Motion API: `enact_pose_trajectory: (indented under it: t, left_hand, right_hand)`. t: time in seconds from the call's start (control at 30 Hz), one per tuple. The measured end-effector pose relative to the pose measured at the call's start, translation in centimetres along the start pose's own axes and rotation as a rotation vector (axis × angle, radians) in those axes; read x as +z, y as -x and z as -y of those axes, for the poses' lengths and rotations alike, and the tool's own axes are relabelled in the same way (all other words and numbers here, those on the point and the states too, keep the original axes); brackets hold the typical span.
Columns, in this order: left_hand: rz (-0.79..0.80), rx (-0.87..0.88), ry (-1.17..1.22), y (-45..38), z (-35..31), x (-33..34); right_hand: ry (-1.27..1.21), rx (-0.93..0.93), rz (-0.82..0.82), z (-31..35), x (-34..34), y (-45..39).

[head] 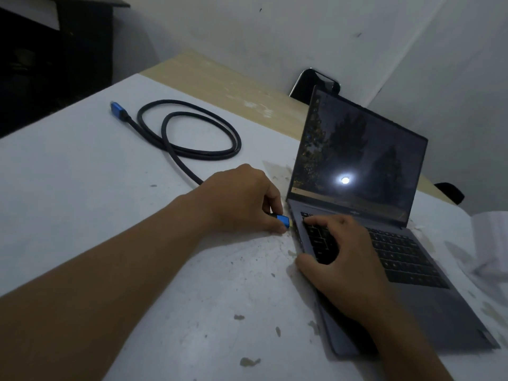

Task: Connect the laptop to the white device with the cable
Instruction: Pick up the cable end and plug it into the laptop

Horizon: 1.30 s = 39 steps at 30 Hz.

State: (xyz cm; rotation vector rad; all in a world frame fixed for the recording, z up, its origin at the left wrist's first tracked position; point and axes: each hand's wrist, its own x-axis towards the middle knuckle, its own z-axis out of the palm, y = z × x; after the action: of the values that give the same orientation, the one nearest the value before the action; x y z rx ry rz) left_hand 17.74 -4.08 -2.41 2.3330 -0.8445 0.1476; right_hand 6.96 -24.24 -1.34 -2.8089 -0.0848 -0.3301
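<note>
An open grey laptop [428, 306] stands on the white table [82, 202], screen lit with a dim wallpaper. My left hand [239, 199] grips the blue plug [283, 220] of a black braided cable [192, 149], holding it right at the laptop's left edge. The cable loops back across the table to its other blue plug [117, 109], lying free at the far left. My right hand [346, 259] rests flat on the left part of the keyboard, thumb over the laptop's left edge. No white device is clearly in view.
A pale wooden tabletop [225, 83] adjoins the white one at the back. A dark chair back [313, 83] rises behind the laptop. Dark furniture [55, 64] fills the far left. Crumpled white material [489, 243] lies at the right edge.
</note>
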Motion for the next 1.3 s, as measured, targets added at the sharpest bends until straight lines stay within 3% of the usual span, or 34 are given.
enact_pose_trajectory:
  t: [1.3]
  left_hand:
    - [0.085, 0.044, 0.028, -0.46, -0.67, 0.09]
  right_hand:
    - [0.018, 0.011, -0.010, -0.42, 0.46, -0.29]
